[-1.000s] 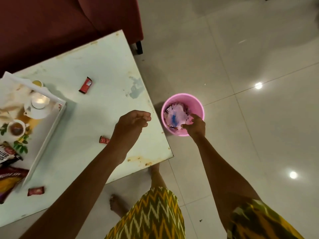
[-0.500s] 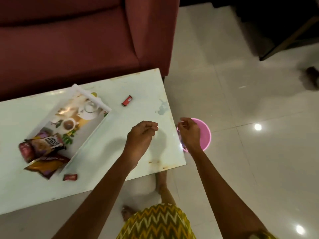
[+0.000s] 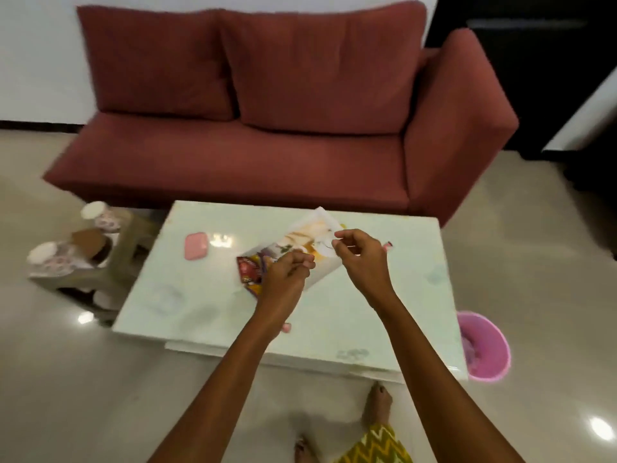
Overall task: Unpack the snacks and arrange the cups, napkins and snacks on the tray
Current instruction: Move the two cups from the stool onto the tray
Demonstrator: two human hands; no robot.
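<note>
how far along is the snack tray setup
Partly done. The printed tray sits on the table with snack packets at its near end, and the pink bin beside the table holds discarded wrapping. Both the left hand and right hand hover over the tray, fingers curled; anything pinched is too blurred to tell. No cups or napkins show on the tray yet.

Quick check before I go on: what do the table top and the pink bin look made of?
Table top: pale, glossy, hard sheet, likely glass or polished stone; it mirrors ceiling lights. Pink bin: looks like moulded plastic with a smooth, slightly shiny wall and thin rim; blur leaves both uncertain.
</note>
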